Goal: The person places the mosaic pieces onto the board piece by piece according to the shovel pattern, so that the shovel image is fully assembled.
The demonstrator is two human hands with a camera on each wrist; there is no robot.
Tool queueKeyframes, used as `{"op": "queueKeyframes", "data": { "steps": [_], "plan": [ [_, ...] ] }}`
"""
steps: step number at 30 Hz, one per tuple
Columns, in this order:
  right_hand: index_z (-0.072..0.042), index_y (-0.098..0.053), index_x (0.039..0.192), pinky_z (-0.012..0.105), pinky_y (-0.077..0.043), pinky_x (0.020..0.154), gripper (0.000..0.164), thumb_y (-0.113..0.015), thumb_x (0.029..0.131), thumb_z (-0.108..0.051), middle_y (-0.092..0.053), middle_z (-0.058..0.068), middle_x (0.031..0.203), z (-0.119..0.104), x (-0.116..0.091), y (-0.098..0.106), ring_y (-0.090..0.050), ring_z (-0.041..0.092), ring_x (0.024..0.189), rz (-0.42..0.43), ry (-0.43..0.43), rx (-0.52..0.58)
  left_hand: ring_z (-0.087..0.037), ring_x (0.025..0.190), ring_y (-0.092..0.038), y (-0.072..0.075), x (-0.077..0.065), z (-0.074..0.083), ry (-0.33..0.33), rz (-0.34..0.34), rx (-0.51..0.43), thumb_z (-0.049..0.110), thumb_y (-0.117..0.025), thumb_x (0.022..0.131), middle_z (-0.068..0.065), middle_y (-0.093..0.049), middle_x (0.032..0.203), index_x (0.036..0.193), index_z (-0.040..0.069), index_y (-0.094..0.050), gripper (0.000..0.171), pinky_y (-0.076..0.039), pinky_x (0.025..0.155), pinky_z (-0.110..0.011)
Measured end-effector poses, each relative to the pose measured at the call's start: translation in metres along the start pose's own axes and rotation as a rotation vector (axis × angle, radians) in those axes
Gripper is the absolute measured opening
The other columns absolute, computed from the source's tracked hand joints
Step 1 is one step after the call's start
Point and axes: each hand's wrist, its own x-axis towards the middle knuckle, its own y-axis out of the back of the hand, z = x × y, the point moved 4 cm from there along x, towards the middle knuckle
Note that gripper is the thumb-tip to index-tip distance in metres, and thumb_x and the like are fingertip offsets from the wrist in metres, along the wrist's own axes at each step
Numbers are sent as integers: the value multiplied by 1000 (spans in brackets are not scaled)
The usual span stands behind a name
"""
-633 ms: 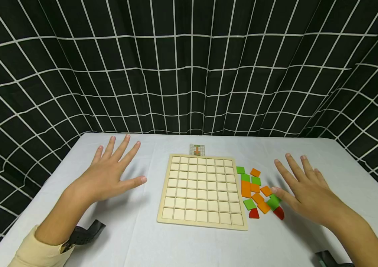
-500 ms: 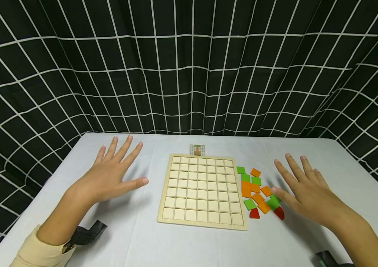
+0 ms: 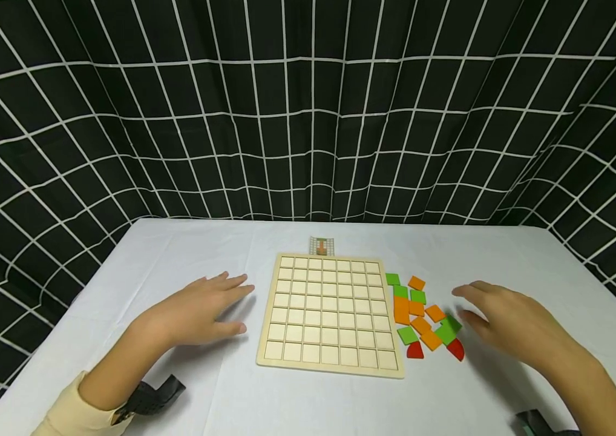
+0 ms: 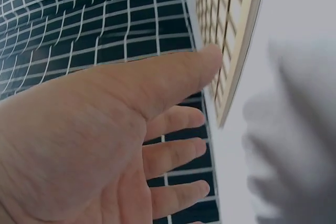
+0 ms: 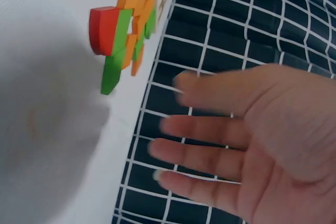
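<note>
A light wooden board (image 3: 331,370) with a grid of square cells lies flat in the middle of the table. Left of it, my left hand (image 3: 196,312) hovers with relaxed fingers and holds nothing; its thumb overlaps the board edge in the left wrist view. On the board's right side lie loose flat pieces: green squares (image 3: 408,335), orange squares (image 3: 430,340) and two red rounded pieces (image 3: 455,349). My right hand (image 3: 515,321) hangs just right of these pieces, fingers loosely bent, with nothing in it. In the right wrist view the pieces (image 5: 107,30) sit beyond the fingertips.
A small printed card (image 3: 321,246) with a grid pattern lies at the board's far edge. White cloth covers the table (image 3: 297,406). Behind and at both sides hangs a black curtain (image 3: 308,139) with white grid lines.
Both hands have lowered from a raised, spread-finger pose. The left hand has come nearer the board, and the right hand's fingers have drawn together and bent.
</note>
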Motion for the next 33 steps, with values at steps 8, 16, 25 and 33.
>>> {"op": "queueKeyframes", "data": {
  "steps": [8,16,25,33],
  "plan": [
    [-11,-74,101,51,-56,81,31,-86,74,-4,-68,-4,93,4,2,-22,-63,22,86,-227,1,111,-43,144,-31,-18,6,19,-72,-78,-84,47,-75,87,-12,-38,157,150,11,-47,78,-26,113,-62],
    [-12,-72,101,48,-58,78,33,-88,72,-7,-64,-7,90,3,5,-27,-60,16,82,-208,-2,114,-44,142,-33,-28,11,22,-86,-111,-61,47,-77,84,-8,-41,156,146,10,-52,76,-28,113,-60],
    [-13,-72,97,47,-57,78,29,-88,73,-8,-62,-8,88,6,6,-27,-57,15,80,-197,9,117,-41,142,-35,-26,10,24,-90,-119,-81,49,-78,83,-11,-40,157,147,6,-51,82,-30,114,-57],
    [-10,-75,99,48,-58,80,29,-88,73,-8,-63,-6,89,8,5,-29,-59,17,82,-208,-11,126,-34,141,-39,-28,11,25,-87,-113,-64,47,-79,82,-12,-41,155,146,6,-51,81,-34,112,-54]
  ]
}}
